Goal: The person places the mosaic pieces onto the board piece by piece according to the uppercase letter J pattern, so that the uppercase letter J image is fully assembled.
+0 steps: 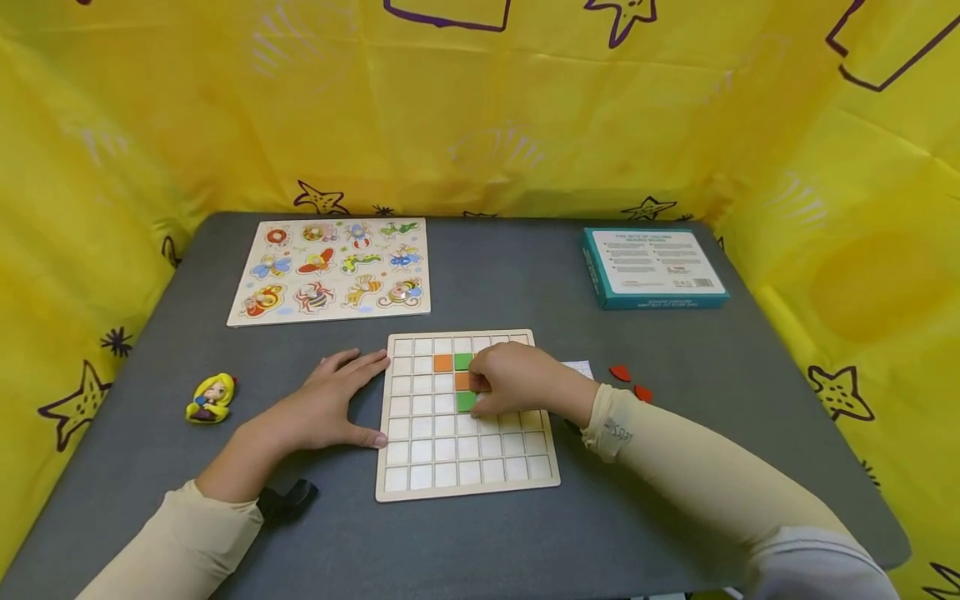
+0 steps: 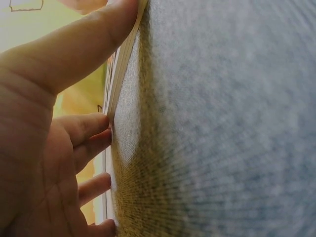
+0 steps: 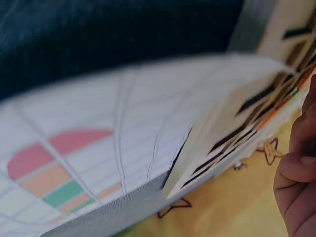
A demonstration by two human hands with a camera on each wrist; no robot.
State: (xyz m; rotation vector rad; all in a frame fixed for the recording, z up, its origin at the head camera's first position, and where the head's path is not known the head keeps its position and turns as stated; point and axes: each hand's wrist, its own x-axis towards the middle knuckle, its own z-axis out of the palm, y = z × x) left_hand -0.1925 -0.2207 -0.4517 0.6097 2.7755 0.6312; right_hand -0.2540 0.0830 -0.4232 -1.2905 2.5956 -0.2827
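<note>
A wooden grid board (image 1: 445,451) with white cells lies on the grey table. Orange and green square tiles fill several cells, among them an upper-left orange tile (image 1: 442,363) and a lower green tile (image 1: 466,402). My left hand (image 1: 324,407) spreads along the board's left edge, its thumb and fingertips touching it. In the left wrist view, the thumb (image 2: 84,44) lies at the board's side. My right hand (image 1: 521,379) reaches over the board from the right, fingers bent, tips right at the coloured tiles. I cannot tell whether it pinches a tile.
A white pattern card (image 3: 143,113) lies right of the board, partly under the right wrist. Red curved-edge pieces (image 1: 620,372) sit beyond it. An insect puzzle board (image 1: 330,271) stands back left, a teal box (image 1: 656,268) back right, a yellow-haired figurine (image 1: 211,398) left.
</note>
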